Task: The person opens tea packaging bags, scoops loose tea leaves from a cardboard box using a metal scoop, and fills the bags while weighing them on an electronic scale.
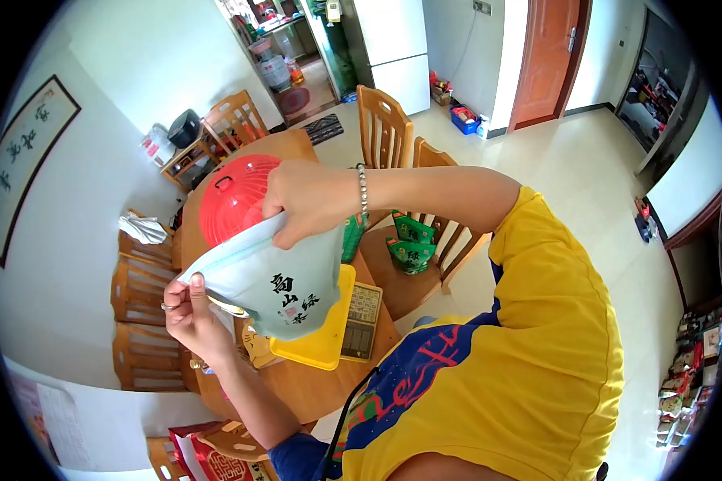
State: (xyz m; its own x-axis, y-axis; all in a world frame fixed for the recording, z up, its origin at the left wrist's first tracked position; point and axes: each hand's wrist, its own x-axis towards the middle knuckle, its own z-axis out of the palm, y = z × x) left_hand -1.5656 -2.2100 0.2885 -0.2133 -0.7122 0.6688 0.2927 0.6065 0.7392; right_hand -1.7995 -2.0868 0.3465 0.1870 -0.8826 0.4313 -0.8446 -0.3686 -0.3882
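A pale green tea bag (285,276) with dark Chinese characters is held up over the table between both hands. My right hand (309,200) grips its upper edge on the far side, fingers closed. At the opposite end of that edge, my left hand (196,317) pinches the corner between thumb and fingers. Something thin, yellow and white lies by the left fingers, too small to make out. Below the bag, partly covered by it, is a yellow tray (321,345). A digital scale (361,325) sits beside the tray. Behind the bag stands a red dome cover (237,192).
The wooden table (297,148) has wooden chairs (385,120) around it. Green printed bags (413,252) rest on the near chair seat, and another green bag (351,238) shows behind the held one. A red gift bag (221,461) stands at the bottom.
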